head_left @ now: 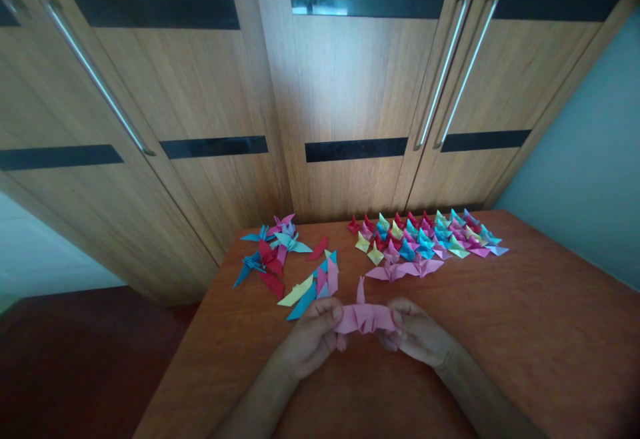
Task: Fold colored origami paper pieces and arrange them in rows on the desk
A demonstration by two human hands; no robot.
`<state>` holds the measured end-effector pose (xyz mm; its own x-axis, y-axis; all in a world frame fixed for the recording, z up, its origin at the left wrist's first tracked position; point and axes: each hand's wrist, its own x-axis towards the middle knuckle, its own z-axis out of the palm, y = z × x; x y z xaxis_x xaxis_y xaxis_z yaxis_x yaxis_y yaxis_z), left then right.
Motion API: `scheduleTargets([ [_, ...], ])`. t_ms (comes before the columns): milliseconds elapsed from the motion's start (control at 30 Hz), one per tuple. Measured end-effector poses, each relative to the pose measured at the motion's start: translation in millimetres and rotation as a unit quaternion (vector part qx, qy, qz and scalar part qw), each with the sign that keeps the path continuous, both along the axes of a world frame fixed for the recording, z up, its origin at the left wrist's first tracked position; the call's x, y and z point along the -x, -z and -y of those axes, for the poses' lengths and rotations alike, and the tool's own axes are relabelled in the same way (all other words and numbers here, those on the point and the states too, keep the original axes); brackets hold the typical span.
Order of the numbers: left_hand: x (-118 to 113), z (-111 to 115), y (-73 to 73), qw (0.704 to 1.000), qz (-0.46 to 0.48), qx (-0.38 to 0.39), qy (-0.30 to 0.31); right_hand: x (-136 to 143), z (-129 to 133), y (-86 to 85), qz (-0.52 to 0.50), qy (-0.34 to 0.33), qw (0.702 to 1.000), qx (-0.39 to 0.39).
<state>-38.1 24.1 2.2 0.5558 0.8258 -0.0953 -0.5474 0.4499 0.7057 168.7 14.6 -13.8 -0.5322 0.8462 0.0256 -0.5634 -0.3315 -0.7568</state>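
A pink origami crane [367,318] is stretched between my two hands, just above the table. My left hand [316,333] pinches its left wing between thumb and fingers. On the other side my right hand [419,332] grips the right wing the same way. The crane's narrow point sticks up at its far side, and creases run across its middle. Beyond my left hand lie flat folded paper pieces [300,290] in yellow, blue and pink. Two larger pink origami cranes [395,270] rest behind the held one.
Rows of small colourful origami cranes [425,235] cover the table's back right. A loose pile of origami cranes [270,252] sits at the back left. Behind the wooden table [540,345] stands a wardrobe [350,79] with metal handles.
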Motion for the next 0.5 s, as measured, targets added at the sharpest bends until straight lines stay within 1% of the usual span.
scheduleTargets([
  [133,0,-1,8.5,1.0,0.0,-0.01,-0.007,1,0,2.6,-0.015,0.014,1.0,0.02],
  [300,3,-1,16.6,1.0,-0.015,0.005,-0.025,1,-2,7.6,-0.036,0.045,0.998,0.005],
  [400,4,0,13.8,0.999,-0.022,-0.008,-0.036,-1,-2,8.4,-0.031,0.06,0.998,-0.004],
  [500,2,-1,5.4,0.997,-0.061,-0.038,-0.037,-3,-3,5.4,-0.003,0.078,0.997,-0.005],
])
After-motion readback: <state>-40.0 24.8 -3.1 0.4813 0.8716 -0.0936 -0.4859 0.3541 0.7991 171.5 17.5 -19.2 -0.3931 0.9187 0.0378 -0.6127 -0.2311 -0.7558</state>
